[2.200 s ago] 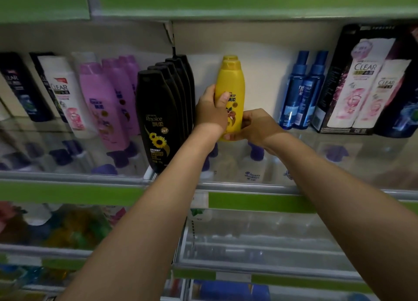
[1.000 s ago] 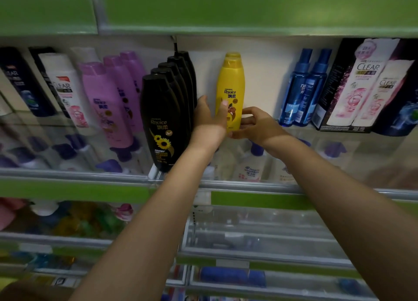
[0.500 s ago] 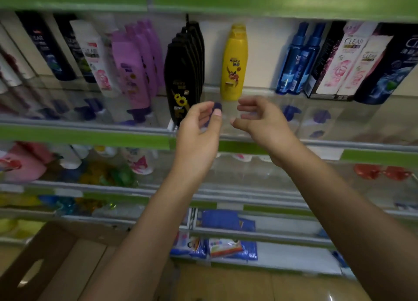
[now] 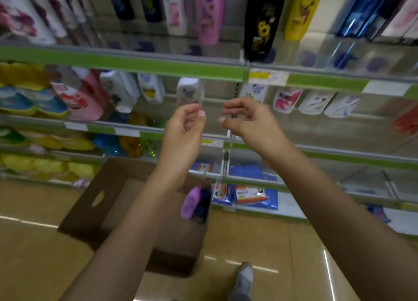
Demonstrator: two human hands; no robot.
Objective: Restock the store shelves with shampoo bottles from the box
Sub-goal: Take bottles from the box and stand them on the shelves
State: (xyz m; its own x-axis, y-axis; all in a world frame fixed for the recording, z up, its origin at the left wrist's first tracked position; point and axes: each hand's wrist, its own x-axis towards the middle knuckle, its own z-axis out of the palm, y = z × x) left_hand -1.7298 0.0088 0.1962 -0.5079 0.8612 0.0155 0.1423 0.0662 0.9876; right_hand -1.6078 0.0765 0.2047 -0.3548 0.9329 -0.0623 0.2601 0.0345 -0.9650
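Head view: the whole frame is smeared by motion, so labels on the shelves cannot be read. The top shelf's bottles are cut off by the upper edge; only the lower bodies of the yellow shampoo bottle (image 4: 300,11), the black bottle (image 4: 263,20) just left of it and a pink bottle (image 4: 209,13) further left show. The left forearm crosses in front of the cardboard box (image 4: 95,208) on the floor and hides much of its inside; a purple bottle (image 4: 191,202) and something dark blue beside it lie at the box's right end, too blurred to name. A grey shoe (image 4: 244,278) pokes in at the bottom edge.

The left hand (image 4: 184,128) and right hand (image 4: 246,122) are raised side by side before the middle shelf, near each other but not touching, fingers loosely curled, thumbs pointing toward one another, both holding nothing
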